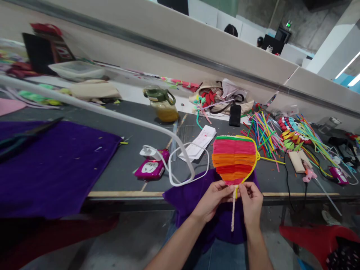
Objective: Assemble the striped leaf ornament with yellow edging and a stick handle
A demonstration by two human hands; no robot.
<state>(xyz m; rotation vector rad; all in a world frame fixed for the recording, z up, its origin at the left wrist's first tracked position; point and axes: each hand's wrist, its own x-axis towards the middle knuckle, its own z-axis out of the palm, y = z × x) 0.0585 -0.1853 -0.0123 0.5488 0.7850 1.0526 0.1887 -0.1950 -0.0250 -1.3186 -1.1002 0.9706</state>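
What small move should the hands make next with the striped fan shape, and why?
Probably a twist of the white stem around the yellow outline's ends. The left hand and right hand both pinch the base of the striped fan shape, where the yellow border meets, and the stem hangs loose below.

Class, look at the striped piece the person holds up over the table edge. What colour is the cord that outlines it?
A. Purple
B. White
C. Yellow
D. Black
C: a yellow outline runs round the striped piece, pinched at its base by the left hand and right hand.
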